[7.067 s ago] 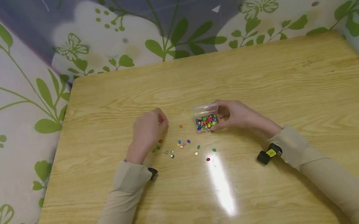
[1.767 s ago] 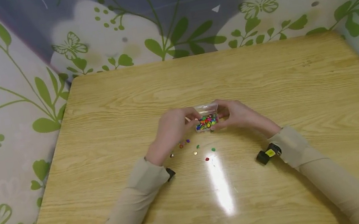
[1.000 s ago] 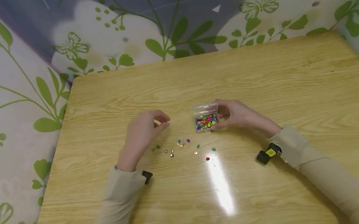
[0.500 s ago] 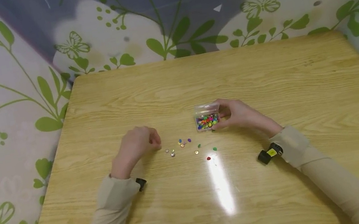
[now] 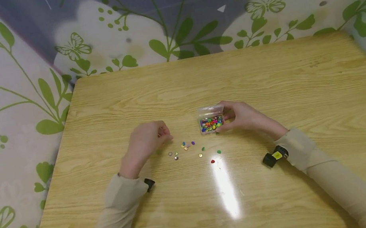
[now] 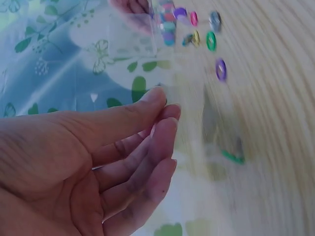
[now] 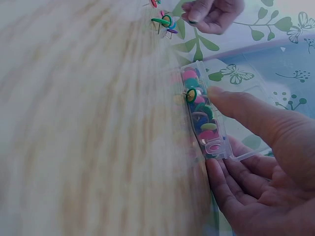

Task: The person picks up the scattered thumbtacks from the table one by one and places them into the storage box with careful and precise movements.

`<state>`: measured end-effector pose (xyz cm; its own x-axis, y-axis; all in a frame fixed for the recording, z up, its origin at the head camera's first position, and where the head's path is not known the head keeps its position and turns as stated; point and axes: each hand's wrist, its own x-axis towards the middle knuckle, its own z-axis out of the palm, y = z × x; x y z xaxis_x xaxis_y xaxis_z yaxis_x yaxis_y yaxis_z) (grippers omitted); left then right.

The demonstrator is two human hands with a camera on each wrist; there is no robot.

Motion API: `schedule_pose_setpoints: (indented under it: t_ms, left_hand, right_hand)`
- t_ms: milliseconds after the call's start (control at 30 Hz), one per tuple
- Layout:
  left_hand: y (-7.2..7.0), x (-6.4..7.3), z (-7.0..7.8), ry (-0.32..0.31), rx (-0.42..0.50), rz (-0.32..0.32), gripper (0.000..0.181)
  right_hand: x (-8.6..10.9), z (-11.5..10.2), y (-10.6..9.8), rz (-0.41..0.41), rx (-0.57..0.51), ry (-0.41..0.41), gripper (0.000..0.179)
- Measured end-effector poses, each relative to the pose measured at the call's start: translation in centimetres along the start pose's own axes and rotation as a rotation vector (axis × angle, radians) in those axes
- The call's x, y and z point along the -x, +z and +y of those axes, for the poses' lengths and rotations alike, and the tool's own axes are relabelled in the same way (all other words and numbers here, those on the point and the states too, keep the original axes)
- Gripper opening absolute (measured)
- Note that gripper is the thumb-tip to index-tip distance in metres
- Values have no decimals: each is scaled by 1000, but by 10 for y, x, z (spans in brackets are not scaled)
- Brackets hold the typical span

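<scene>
My left hand [image 5: 145, 140] pinches a small thumbtack between thumb and fingertips, left of the scattered thumbtacks. Only a sliver of green on this thumbtack [image 7: 192, 21] shows in the right wrist view; the fingers hide the rest. My right hand [image 5: 243, 116] holds a small clear plastic box [image 5: 201, 127] by its right side, thumb at the near edge. Its lid [image 5: 210, 111] stands raised at the back. Many-coloured thumbtacks [image 5: 211, 123] fill the box. On the table, loose thumbtacks lie between the hands, among them a red one [image 5: 212, 161] and a purple one [image 5: 193, 143].
The wood-grain table [image 5: 270, 71] reaches back to a wall [image 5: 182, 21] printed with leaves and butterflies. Another green thumbtack [image 6: 234, 156] lies close by the left fingers in the left wrist view. Light glares on the tabletop [image 5: 226, 191] in front of the box.
My left hand went from the box leftward, down to the table, then slightly up and right. A green and an orange thumbtack have left the table. The right hand keeps the box in place.
</scene>
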<state>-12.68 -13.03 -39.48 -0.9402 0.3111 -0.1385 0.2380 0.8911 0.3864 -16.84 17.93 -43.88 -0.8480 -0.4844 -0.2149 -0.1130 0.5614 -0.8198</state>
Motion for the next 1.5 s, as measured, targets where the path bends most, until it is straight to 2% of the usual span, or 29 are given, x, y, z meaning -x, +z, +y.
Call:
schedule_pose_setpoints:
  t_ms: [267,400,567,767,967,1200,1367,1500]
  left_hand:
    - [11,-17,29,101,-7,39,9]
    - [17,-24,44,144,-19,35,8]
    - [22,-31,59,155,18,26,7]
    - [25,-37,69,184,70,70,5]
    - [30,-41,70,215,66,97,5]
    - [26,-38,64,157,87,80,12]
    - [14,-27,49,107,85,82,14]
    - [3,-16,31,74,90,74,13]
  right_hand:
    - [1,0,1,6,5,6,66]
    - [0,1,2,8,-2,-4,65]
    - [0,2,3,10,6,-27,64]
    - [0,1,1,7,5,-41,64]
    - [1,0,0,2,-4,-43,64]
    - [0,1,1,1,-20,-39,66]
    - [-1,2,2,2,-25,-36,67]
    - [-1,2,1,2,-10,-29,67]
